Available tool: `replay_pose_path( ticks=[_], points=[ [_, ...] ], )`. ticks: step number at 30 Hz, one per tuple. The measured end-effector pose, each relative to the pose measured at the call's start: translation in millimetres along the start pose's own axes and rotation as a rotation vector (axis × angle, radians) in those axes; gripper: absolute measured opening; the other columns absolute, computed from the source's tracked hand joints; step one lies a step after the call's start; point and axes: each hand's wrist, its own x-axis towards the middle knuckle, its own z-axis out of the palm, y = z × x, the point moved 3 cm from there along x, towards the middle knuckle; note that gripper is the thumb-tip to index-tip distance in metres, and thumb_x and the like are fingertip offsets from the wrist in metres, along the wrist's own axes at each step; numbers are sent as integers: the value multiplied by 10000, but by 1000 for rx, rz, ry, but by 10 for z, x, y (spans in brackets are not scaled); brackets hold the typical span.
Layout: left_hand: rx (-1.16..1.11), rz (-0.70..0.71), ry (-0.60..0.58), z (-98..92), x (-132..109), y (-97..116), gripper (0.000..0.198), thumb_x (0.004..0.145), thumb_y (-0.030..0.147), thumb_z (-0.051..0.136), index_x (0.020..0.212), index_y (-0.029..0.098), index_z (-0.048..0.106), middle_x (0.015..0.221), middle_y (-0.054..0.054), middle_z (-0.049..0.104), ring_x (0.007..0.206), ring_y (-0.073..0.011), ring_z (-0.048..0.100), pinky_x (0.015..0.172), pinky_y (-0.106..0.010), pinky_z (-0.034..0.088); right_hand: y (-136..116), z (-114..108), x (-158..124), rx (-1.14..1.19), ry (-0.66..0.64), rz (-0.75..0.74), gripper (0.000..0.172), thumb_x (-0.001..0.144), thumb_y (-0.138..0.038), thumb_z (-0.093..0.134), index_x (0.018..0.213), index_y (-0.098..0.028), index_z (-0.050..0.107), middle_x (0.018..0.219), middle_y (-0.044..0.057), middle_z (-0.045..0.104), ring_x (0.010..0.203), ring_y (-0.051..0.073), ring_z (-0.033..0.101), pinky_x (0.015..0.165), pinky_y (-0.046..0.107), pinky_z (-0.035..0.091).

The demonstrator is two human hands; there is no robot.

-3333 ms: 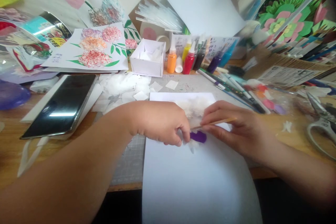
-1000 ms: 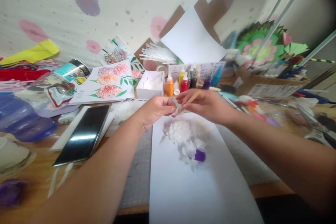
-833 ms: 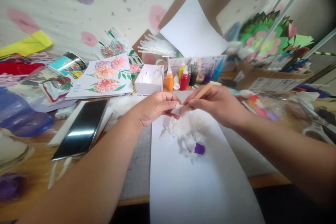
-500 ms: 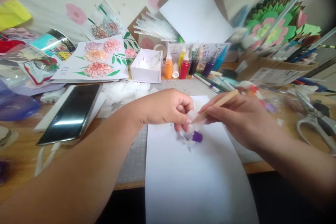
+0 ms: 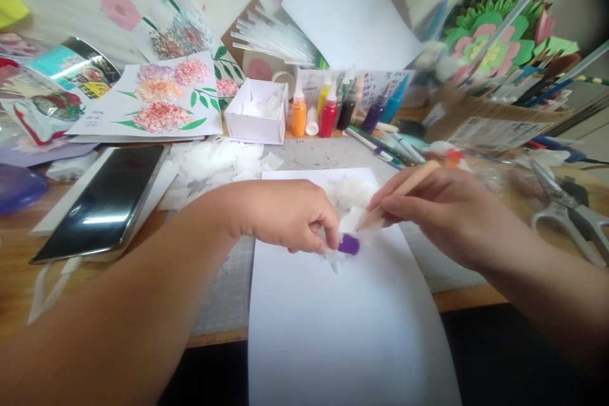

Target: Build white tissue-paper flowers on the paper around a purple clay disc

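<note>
My right hand (image 5: 423,216) grips a light wooden stick (image 5: 419,179) slantwise, fingers wrapped round it. At the stick's lower end a small square of thin white paper (image 5: 352,219) hangs by my right fingertips. My left hand (image 5: 299,219) is closed, its fingertips pressed down beside a small purple cylinder (image 5: 349,244); what lies between them is hidden. Small white scraps (image 5: 335,261) lie around the cylinder. Beneath both hands is a large white paper sheet (image 5: 342,330), with a fluffy cream-white cluster (image 5: 351,190) on its far part.
White paper pieces (image 5: 214,162) are heaped behind my left wrist. A white box (image 5: 257,115) and paint bottles (image 5: 327,115) line the back. The phone (image 5: 104,209) is at left, scissors (image 5: 566,203) at right. Flower pictures (image 5: 162,98) stand at the back left.
My left hand has moved away from the white paper square and down to the purple cylinder. My right hand keeps the stick, with the square now at its tip. The view has shifted slightly.
</note>
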Motion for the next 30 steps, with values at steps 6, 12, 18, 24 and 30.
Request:
replay_pose_path(
  ticks=[6,12,18,24,30],
  points=[
    [24,-46,-91,-19,-38,-60,294,771,170,557,969,269,750,485,58,603,500,-109,578,512,-189,389,-38,205,37,-23,-114,58,175,788,-344,691,718,-185,662,714,33,723,649,186,704,603,291,584],
    [13,-60,-166,-25,-60,-79,341,780,158,540,1034,272,737,501,51,619,522,-117,588,536,-196,394,-26,348,45,-209,-130,26,91,787,-246,628,718,-189,648,690,11,697,576,139,648,504,238,501],
    [5,-58,-8,-135,-60,-133,270,791,203,540,954,285,739,489,68,609,487,-101,539,526,-198,362,-30,313,40,-386,-91,-19,119,805,-258,597,736,-188,663,692,9,708,605,147,656,523,237,472],
    [109,-74,181,-72,-119,-126,193,760,211,570,890,242,708,706,55,689,615,-104,593,546,-200,360,-69,343,21,-508,-117,-89,107,814,-202,601,762,-183,693,697,-12,707,583,107,622,534,211,456],
    [147,-182,661,326,-310,-113,143,832,249,537,916,261,653,805,47,672,685,-127,584,597,-233,364,-45,373,-58,-445,-223,-218,86,828,-179,605,797,-177,685,830,10,722,718,128,669,661,237,517]
  ],
)
